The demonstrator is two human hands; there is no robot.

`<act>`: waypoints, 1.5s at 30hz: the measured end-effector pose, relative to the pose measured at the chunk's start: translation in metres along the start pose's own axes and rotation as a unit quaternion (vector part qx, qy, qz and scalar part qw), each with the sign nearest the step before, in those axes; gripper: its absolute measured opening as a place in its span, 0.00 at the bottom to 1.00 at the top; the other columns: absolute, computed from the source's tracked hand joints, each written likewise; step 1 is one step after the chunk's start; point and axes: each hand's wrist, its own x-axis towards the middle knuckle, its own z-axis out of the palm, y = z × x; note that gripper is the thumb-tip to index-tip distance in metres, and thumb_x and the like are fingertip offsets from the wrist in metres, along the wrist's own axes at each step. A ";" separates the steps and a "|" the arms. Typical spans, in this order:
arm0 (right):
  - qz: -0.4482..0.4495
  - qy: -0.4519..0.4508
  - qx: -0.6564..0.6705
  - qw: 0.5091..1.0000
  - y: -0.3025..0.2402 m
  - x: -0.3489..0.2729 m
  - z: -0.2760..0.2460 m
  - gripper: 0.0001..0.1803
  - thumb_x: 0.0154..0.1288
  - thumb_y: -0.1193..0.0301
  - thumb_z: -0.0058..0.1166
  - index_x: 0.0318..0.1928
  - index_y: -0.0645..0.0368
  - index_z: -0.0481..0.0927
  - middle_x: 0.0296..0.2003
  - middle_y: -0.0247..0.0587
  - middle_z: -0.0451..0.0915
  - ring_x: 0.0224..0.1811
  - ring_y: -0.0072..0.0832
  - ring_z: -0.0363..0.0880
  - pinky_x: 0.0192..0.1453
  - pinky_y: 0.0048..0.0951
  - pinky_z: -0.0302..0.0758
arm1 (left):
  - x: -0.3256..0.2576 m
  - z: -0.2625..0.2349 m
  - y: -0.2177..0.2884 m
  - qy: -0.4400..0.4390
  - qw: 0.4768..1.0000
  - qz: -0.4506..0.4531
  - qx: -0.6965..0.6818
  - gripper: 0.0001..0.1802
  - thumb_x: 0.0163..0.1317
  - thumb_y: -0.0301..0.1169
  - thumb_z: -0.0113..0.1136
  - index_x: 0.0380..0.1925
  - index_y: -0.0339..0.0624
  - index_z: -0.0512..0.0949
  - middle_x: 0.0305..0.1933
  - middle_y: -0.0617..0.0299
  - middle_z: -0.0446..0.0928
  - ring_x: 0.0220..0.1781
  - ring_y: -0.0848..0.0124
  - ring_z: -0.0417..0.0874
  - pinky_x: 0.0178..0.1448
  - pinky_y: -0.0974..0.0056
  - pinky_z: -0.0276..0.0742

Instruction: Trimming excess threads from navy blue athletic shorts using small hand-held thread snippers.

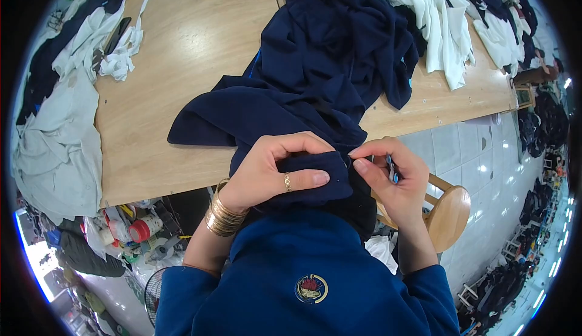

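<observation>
A pile of dark navy garments (pixel 315 75) spills from the wooden table (pixel 182 51) toward my chest. My left hand (pixel 273 169), with a ring and gold bangles, pinches a folded edge of the navy cloth (pixel 321 178) between thumb and fingers. My right hand (pixel 391 175) touches the same edge from the right and holds a small blue-handled tool (pixel 393 169), mostly hidden in the palm. Both hands meet just over the table's near edge.
White and pale garments (pixel 442 15) lie at the table's far right, pale cloth and white scraps (pixel 91 57) at the left. A round wooden stool (pixel 448 212) stands on the tiled floor right of me. Thread spools and clutter (pixel 136 230) sit under the table.
</observation>
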 end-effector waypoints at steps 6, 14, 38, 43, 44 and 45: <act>-0.141 0.018 -0.186 0.972 -0.007 0.001 0.005 0.11 0.46 0.80 0.62 0.33 0.58 0.80 0.19 0.31 0.72 0.17 0.17 0.65 0.20 0.18 0.58 | 0.001 0.006 0.004 0.035 0.990 0.047 0.131 0.14 0.50 0.28 0.65 0.38 0.36 0.78 0.40 0.60 0.78 0.41 0.74 0.78 0.47 0.71 0.72; -0.173 0.015 -0.233 0.957 0.000 0.000 0.010 0.14 0.39 0.82 0.60 0.30 0.57 0.76 0.22 0.32 0.73 0.19 0.25 0.70 0.23 0.22 0.64 | 0.000 0.010 0.003 0.053 0.985 0.008 0.166 0.15 0.50 0.30 0.66 0.39 0.38 0.79 0.39 0.61 0.78 0.40 0.74 0.79 0.45 0.72 0.72; -0.095 -0.081 -0.206 0.971 0.000 0.009 -0.017 0.15 0.52 0.59 0.62 0.32 0.57 0.78 0.25 0.35 0.78 0.25 0.27 0.75 0.30 0.25 0.65 | -0.003 -0.003 0.004 0.016 1.000 -0.021 -0.001 0.11 0.50 0.26 0.65 0.35 0.35 0.80 0.39 0.60 0.79 0.39 0.75 0.78 0.47 0.72 0.72; -0.114 -0.069 -0.227 0.965 0.002 0.007 -0.013 0.15 0.52 0.59 0.62 0.31 0.57 0.78 0.23 0.33 0.78 0.23 0.27 0.75 0.29 0.26 0.64 | -0.001 -0.003 0.004 0.013 1.000 -0.015 0.002 0.12 0.50 0.26 0.65 0.35 0.34 0.80 0.39 0.60 0.79 0.39 0.75 0.78 0.47 0.72 0.72; -0.121 -0.065 -0.230 0.963 0.002 0.008 -0.013 0.15 0.52 0.59 0.62 0.30 0.56 0.78 0.23 0.33 0.78 0.23 0.26 0.75 0.29 0.26 0.63 | -0.001 -0.003 0.004 0.012 1.000 -0.015 0.002 0.12 0.50 0.26 0.65 0.35 0.34 0.80 0.38 0.60 0.79 0.39 0.75 0.78 0.47 0.72 0.72; -0.129 -0.061 -0.234 0.962 0.003 0.008 -0.012 0.15 0.51 0.59 0.62 0.30 0.56 0.78 0.23 0.32 0.78 0.23 0.26 0.75 0.29 0.26 0.63 | -0.001 -0.003 0.004 0.012 1.000 -0.015 0.001 0.12 0.50 0.26 0.65 0.35 0.34 0.80 0.38 0.60 0.79 0.39 0.75 0.78 0.47 0.72 0.72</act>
